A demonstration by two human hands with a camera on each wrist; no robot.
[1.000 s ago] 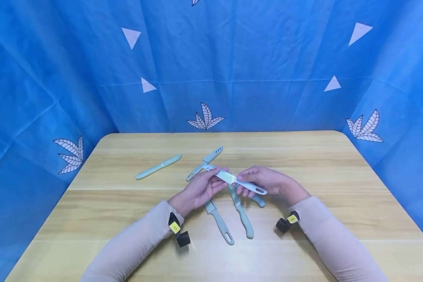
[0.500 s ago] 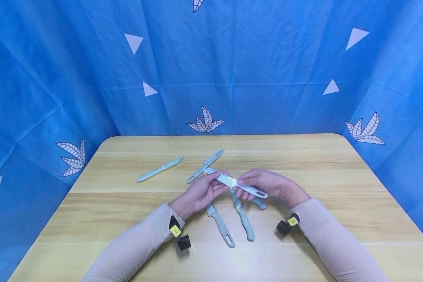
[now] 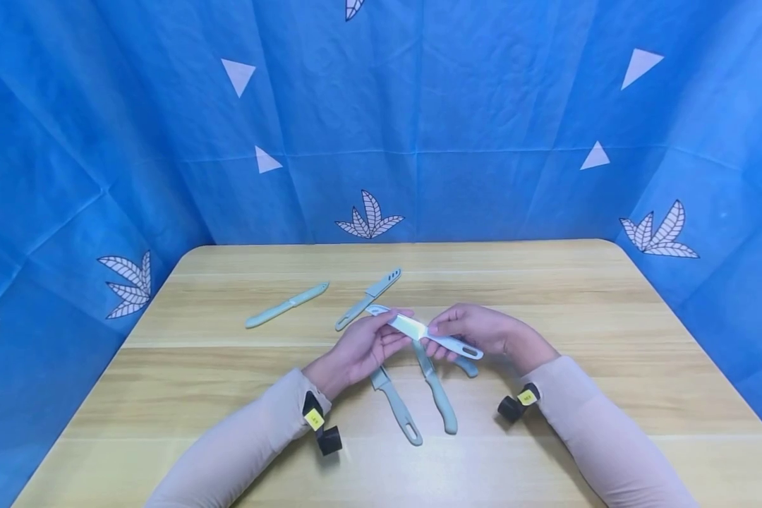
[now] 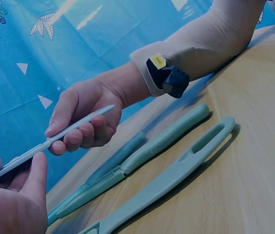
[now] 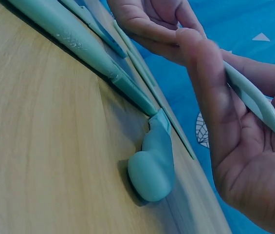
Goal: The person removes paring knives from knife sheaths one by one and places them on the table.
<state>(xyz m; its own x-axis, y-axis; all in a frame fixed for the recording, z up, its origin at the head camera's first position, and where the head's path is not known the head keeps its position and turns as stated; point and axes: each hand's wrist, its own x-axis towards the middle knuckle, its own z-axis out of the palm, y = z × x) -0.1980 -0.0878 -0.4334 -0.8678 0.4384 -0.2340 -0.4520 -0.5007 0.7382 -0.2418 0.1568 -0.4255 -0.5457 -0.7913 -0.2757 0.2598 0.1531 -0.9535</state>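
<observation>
Both hands hold one pale blue-green knife (image 3: 458,345) above the table, its slotted handle pointing right and towards me. My left hand (image 3: 358,347) pinches the blade part near the tip, thumb on top and fingers beneath. The handle, near where it meets the blade part, is gripped by my right hand (image 3: 482,327). In the left wrist view the knife (image 4: 81,122) appears edge-on between the hands. The right wrist view shows its handle end (image 5: 261,107) jutting past the right fingers. Whether a sheath covers its blade, I cannot tell.
Below the hands lie a slotted-handle knife (image 3: 398,409), a curved-handle knife (image 3: 443,402) and another short curved handle (image 3: 466,365), partly hidden. Farther back are a knife with a holed blade part (image 3: 383,283) and a slim knife (image 3: 286,305). A blue curtain (image 3: 495,113) surrounds the wooden table (image 3: 546,282).
The head view has shifted slightly, so the scene sits a little lower. Both hands keep their hold on the knife, with barely any movement.
</observation>
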